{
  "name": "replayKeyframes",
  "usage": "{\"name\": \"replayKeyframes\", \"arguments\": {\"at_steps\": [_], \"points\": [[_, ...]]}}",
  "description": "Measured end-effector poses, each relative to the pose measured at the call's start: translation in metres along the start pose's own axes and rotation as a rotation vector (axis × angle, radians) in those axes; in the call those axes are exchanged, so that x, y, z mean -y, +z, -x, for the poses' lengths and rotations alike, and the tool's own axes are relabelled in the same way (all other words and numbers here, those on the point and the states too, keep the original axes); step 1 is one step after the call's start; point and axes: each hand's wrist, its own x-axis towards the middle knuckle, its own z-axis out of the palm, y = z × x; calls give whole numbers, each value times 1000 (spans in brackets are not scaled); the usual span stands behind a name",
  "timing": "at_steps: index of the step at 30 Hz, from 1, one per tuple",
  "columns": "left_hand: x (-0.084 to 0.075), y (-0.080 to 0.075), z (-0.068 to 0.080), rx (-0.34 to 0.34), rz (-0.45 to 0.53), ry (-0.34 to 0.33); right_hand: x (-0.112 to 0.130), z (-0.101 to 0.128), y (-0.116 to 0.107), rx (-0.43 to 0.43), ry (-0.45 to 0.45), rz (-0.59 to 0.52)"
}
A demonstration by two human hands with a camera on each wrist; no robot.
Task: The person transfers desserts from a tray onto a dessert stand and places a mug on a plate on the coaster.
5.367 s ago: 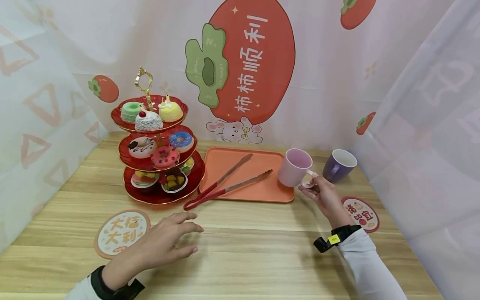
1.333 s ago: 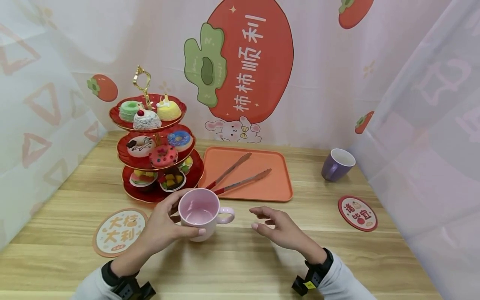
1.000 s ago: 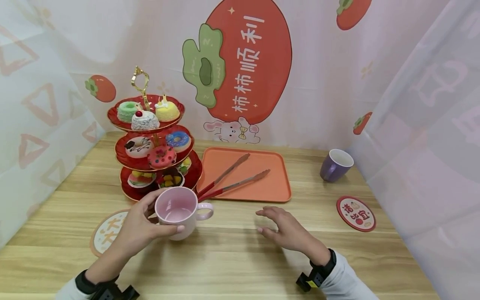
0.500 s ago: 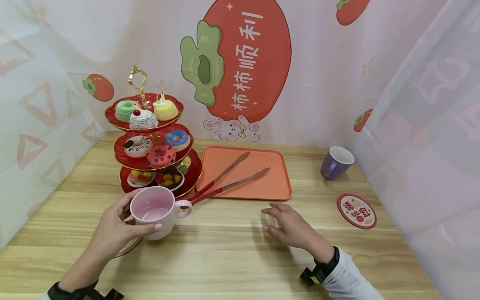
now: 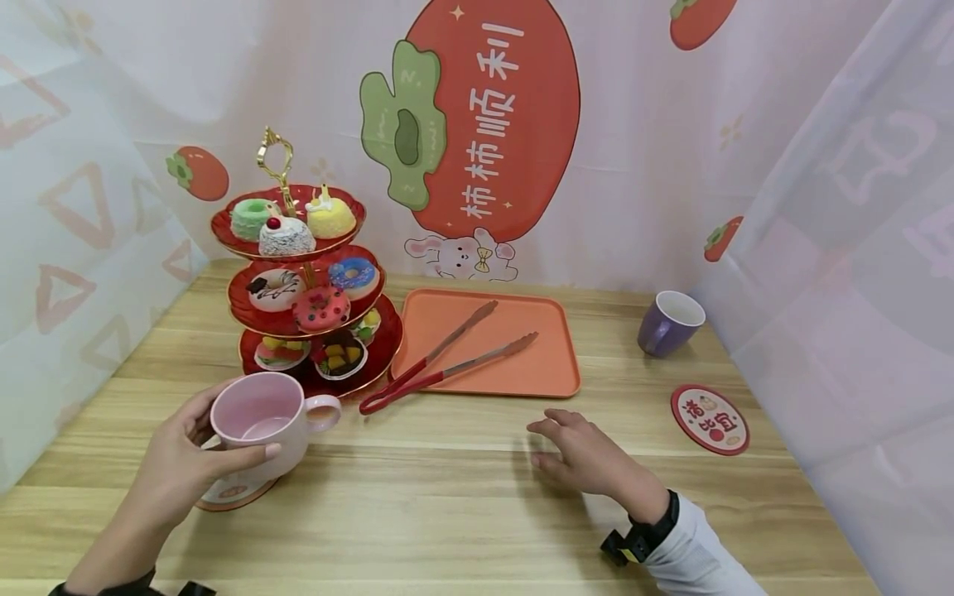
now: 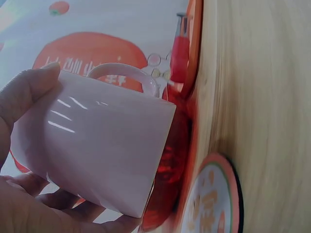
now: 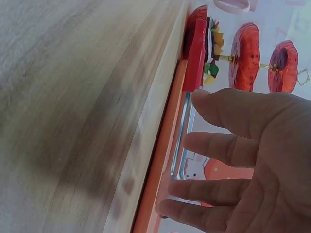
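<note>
The left hand is wrapped around the pink mug, held just above the round coaster at the table's 8 o'clock. The right hand hovers with fingers loosely spread, holding nothing, at 5 o'clock from the orange tray

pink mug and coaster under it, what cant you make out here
- Coaster, head view: mostly hidden by the pink mug and left hand, so its print is unreadable.
- Whether the mug rests on the coaster: the left wrist view suggests a gap, but I cannot be sure.
- Coaster print, left wrist view: blurred and seen edge-on.
- Tongs, right wrist view: mostly blocked by the right hand.
- Purple mug: its inside is too small to judge.
</note>
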Motion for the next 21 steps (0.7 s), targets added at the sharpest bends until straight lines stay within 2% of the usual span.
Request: {"name": "replayKeyframes", "arguments": {"at_steps": [11,21], "points": [[14,-18,-1,-47,-42,-50,-3,2,0,17,11,-5],[29,-25,2,-46,-30,-100,-3,1,2,27,14,-13]]}}
